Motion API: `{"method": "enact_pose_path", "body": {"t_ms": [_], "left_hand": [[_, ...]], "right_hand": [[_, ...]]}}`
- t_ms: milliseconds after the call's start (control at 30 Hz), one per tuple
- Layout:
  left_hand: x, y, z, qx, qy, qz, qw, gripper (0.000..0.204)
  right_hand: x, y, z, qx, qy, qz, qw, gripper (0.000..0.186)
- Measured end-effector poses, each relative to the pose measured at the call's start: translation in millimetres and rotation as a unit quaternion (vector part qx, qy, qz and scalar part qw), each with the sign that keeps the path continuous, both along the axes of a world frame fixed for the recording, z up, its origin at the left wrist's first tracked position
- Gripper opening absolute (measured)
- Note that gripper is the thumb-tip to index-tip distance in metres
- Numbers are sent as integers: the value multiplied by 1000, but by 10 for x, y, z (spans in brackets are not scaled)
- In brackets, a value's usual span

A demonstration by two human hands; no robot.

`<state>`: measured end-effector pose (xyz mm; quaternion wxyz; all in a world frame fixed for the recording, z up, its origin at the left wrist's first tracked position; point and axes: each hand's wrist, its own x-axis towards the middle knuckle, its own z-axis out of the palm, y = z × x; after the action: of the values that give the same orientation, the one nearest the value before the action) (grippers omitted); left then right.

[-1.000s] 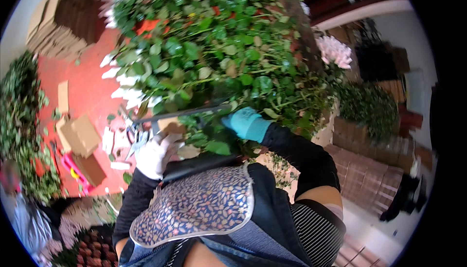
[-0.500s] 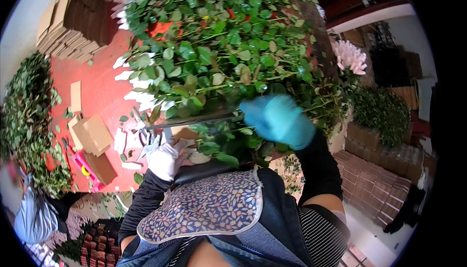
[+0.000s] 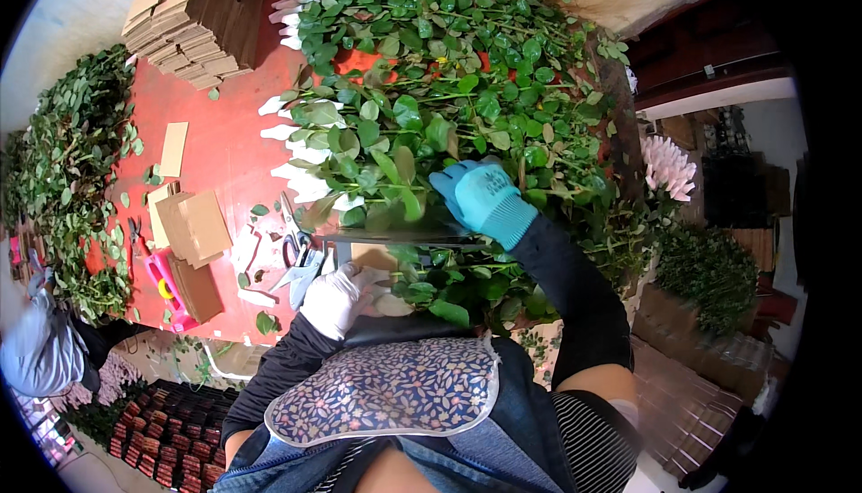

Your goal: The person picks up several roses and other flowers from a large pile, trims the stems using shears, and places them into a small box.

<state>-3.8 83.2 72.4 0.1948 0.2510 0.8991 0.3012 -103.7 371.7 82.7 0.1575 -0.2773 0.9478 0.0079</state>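
Note:
My left hand, in a white glove, is closed at the near edge of the table. Its fingers lie against a pale bud and a piece of cardboard set by a dark-edged frame; what they grip is partly hidden. My right hand, in a teal glove with blue fingers, reaches over the near edge of a pile of leafy rose stems. Its fingers curl round a leafy stem. White-sleeved flower heads point left from the pile. Scissors with dark handles lie beyond my left hand.
Stacked cardboard sheets stand at the far left of the red table. Nearer are loose cardboard pieces and a pink tool. More foliage lies left, near a person in blue-grey. Pink flowers stand right.
My right hand has moved from a blurred swing above the near stems to a spot farther in among the leaves. My left hand stays by the cardboard. The whole view has shifted slightly.

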Motion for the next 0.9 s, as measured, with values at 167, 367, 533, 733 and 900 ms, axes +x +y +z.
{"method": "enact_pose_path", "body": {"t_ms": [167,367,533,733,900], "left_hand": [[51,-57,-75,3,25,-1,1000,35],[356,-304,-522,109,-28,53,992,29],[142,-253,-118,-121,8,7,993,39],[152,-255,-230,96,-148,66,982,34],[122,-213,-395,153,-67,109,980,30]], "right_hand": [[352,-74,1008,-130,156,7,979,39],[954,-299,1281,-154,157,103,970,32],[1152,-83,819,-66,35,70,995,38],[1207,500,35,-40,-5,-6,999,35],[1070,711,-247,-41,-80,0,996,41]]}}
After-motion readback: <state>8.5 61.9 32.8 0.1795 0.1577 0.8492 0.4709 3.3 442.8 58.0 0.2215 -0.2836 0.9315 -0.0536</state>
